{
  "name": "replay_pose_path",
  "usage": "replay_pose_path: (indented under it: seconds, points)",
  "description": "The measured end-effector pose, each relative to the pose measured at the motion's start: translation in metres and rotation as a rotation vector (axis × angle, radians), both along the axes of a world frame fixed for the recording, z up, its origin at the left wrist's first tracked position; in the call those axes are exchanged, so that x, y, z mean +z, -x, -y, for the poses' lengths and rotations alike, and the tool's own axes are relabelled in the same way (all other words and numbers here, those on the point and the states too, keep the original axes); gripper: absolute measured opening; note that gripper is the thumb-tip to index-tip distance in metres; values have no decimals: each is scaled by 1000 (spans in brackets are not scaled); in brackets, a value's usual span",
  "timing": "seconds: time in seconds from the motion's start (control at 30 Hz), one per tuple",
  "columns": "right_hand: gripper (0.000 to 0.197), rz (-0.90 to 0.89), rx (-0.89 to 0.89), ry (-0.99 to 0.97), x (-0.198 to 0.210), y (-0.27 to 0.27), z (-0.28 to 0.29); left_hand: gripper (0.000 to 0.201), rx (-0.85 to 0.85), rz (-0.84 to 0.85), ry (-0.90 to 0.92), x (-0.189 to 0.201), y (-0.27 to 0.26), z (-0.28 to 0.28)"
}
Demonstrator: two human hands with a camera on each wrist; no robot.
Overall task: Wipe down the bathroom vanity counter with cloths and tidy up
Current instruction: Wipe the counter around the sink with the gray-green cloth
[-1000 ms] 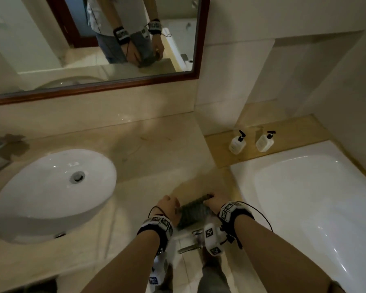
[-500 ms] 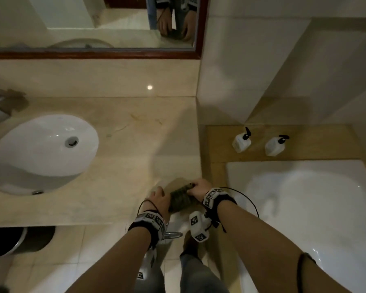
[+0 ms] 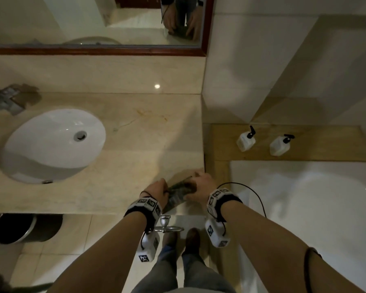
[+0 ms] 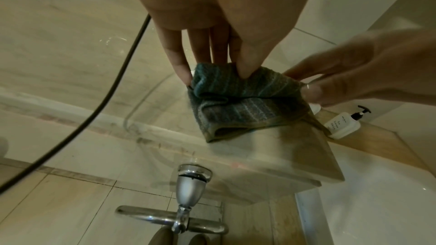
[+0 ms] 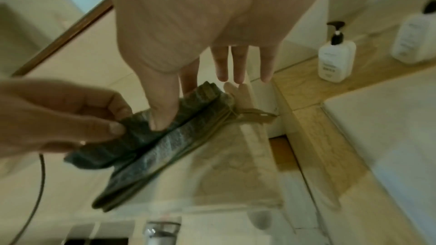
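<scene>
A folded dark teal striped cloth (image 3: pixel 179 192) lies at the front right corner of the beige marble vanity counter (image 3: pixel 125 166). My left hand (image 3: pixel 156 190) pinches its left end; in the left wrist view, the thumb and fingers of my left hand (image 4: pixel 214 74) grip a raised fold of the cloth (image 4: pixel 240 107). My right hand (image 3: pixel 201 182) holds the right end. In the right wrist view, my right hand (image 5: pixel 174 107) has its thumb pressed into the crease of the cloth (image 5: pixel 153 148) with the index finger behind it. The other fingers are straight.
A white oval sink (image 3: pixel 51 144) sits at the counter's left. Two white pump bottles (image 3: pixel 246 140) (image 3: pixel 280 145) stand on the wooden ledge beside the white bathtub (image 3: pixel 304 208). A chrome towel ring (image 3: pixel 167 226) hangs under the counter edge. A dark bin (image 3: pixel 28 229) stands below left.
The head view has tilted down toward the counter edge and floor. Both hands stay on the cloth at the front right corner, and the cloth now looks folded narrower.
</scene>
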State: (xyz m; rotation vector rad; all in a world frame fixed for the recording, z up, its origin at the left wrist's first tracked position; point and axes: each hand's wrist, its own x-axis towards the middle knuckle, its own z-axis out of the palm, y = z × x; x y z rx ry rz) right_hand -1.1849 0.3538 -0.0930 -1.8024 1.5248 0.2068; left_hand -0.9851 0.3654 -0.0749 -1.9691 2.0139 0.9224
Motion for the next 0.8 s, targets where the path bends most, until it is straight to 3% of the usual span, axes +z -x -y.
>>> replay_pose_path:
  seconds: [0.07, 0.17, 0.3, 0.47, 0.8]
  points:
    - [56, -34, 33, 4, -2, -2, -4, 14, 3, -10, -9, 2, -2, -2]
    - [31, -108, 10, 93, -7, -8, -3, 13, 10, -26, -28, 4, -6, -3]
    - [21, -77, -24, 100, 0, -14, 6, 12, 23, -6, -70, 5, -15, 5]
    - [26, -52, -75, 54, 3, -15, 11, 10, 68, -7, -74, 6, -21, 17]
    - [10, -23, -138, 38, 12, -16, 32, 12, 150, -50, -60, 9, -29, 56]
